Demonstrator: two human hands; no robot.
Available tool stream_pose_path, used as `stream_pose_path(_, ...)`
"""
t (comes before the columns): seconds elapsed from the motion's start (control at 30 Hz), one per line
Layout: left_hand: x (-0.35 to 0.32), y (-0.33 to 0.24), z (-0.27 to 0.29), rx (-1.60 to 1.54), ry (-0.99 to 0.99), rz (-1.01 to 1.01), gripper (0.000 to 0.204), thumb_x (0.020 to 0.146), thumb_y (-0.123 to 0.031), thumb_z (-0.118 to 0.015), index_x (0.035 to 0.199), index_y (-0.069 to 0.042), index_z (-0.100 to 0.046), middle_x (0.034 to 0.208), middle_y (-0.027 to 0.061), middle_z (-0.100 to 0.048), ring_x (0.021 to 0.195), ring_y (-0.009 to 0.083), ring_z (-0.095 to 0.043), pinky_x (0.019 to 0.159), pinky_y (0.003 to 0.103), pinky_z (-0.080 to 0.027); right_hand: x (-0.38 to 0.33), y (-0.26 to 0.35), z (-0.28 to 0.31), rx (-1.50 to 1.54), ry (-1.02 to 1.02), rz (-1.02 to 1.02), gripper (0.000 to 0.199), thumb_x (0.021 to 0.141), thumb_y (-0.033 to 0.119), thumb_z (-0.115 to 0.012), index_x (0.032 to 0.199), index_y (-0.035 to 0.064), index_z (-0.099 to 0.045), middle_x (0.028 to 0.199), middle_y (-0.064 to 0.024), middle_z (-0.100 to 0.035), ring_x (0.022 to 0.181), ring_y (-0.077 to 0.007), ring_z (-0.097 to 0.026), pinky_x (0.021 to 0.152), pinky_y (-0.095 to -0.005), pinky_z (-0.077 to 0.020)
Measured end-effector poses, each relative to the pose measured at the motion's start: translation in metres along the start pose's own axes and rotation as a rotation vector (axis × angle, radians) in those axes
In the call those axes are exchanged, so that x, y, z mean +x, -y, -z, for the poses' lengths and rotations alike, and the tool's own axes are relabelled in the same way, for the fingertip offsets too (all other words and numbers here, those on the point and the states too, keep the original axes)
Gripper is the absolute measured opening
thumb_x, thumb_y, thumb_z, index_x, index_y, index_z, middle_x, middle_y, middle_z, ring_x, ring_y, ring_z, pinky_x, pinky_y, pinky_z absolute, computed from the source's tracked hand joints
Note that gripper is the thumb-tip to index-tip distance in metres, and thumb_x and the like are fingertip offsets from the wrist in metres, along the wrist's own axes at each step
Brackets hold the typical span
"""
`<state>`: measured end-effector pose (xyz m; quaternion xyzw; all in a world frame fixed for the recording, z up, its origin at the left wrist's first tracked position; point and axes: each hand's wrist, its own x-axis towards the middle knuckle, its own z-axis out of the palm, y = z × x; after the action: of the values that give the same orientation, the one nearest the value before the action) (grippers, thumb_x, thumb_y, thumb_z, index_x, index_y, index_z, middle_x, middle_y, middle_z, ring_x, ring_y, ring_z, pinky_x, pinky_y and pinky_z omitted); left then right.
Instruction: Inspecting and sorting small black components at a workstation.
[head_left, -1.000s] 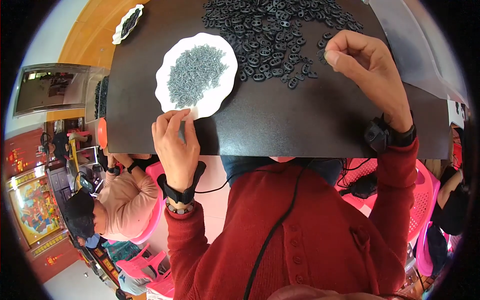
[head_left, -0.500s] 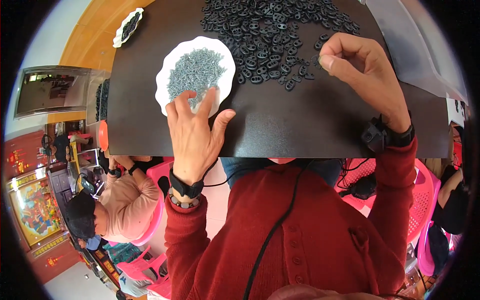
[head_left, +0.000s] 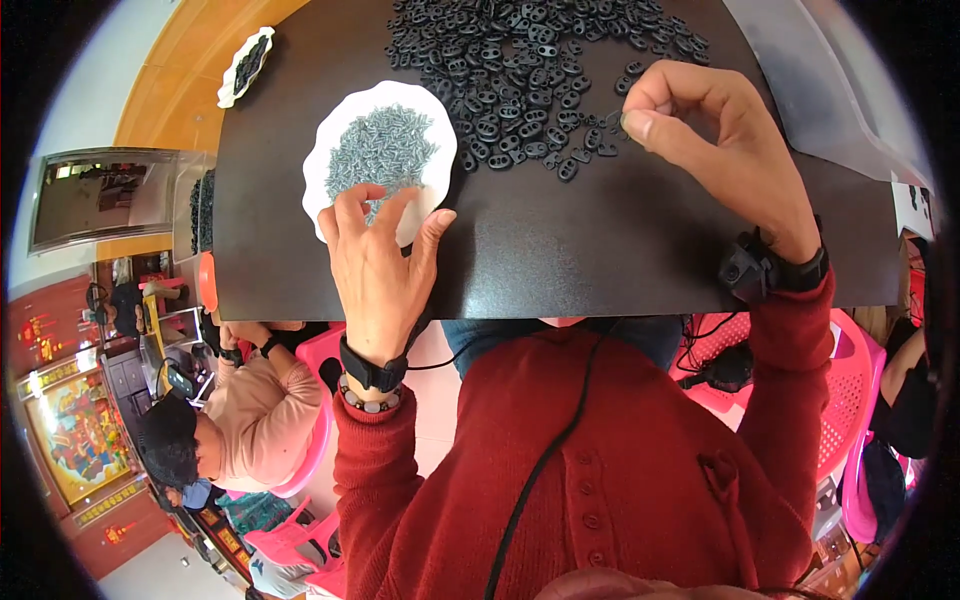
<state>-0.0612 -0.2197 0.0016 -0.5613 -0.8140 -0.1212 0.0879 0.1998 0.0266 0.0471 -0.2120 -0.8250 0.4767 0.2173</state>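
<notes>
**Head camera looks straight down on the work**

A single wide fisheye view from the person's head faces down, close over the dark counter (head_left: 600, 250), forearms entering from the lower edge; straight edges bend toward the picture's round rim.

Between the left hand (head_left: 375, 262) and the right hand (head_left: 715, 140) the dark table (head_left: 590, 250) lies bare, so a hand could cross there freely; just beyond the left fingers the white plate (head_left: 325, 150) heaped with small grey screws (head_left: 380, 150) blocks the way forward; ahead of the right hand, and touching its fingertips, a wide spread of black plastic pieces (head_left: 520, 70) fills the far side; a clear plastic sheet (head_left: 810, 80) lies to the right of that hand.
</notes>
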Motion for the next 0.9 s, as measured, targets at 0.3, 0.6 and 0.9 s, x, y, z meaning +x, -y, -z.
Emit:
stream_pose_path(0.3, 0.005, -0.004, -0.005, -0.017, -0.020, 0.004, 0.042, 0.091, -0.038, -0.088, 0.122, -0.009, -0.082, 0.122, 0.0178, -0.064, 0.109, 0.0385, -0.056, 0.093, 0.048, -0.050, 0.000, -0.003, 0.002, 0.012, 0.014, -0.019, 0.018, 0.100, 0.018, -0.071, 0.092, 0.0030, -0.067, 0.085, 0.0047, -0.062, 0.087, -0.0062, -0.056, 0.086, -0.0284, -0.0453)
stream_pose_path(0.6, 0.003, -0.006, -0.005, -0.186, -0.096, 0.033, 0.016, 0.088, -0.015, -0.088, 0.102, -0.007, -0.086, 0.100, 0.0084, -0.075, 0.095, 0.0318, -0.063, 0.083, 0.043, -0.052, 0.001, -0.002, 0.002, -0.010, 0.012, 0.010, 0.018, 0.101, 0.019, -0.072, 0.092, 0.0030, -0.068, 0.086, 0.0045, -0.062, 0.087, -0.0068, -0.056, 0.087, -0.0290, -0.0452)
stream_pose_path(0.9, 0.003, -0.003, -0.012, -0.319, -0.140, 0.138, 0.009, 0.093, -0.010, -0.083, 0.100, -0.005, -0.084, 0.093, 0.0077, -0.080, 0.082, 0.0256, -0.068, 0.076, 0.038, -0.053, 0.004, -0.011, 0.001, 0.038, -0.025, -0.031, 0.015, 0.103, 0.016, -0.070, 0.095, 0.0036, -0.068, 0.087, 0.0048, -0.063, 0.087, -0.0060, -0.058, 0.085, -0.0261, -0.0470)
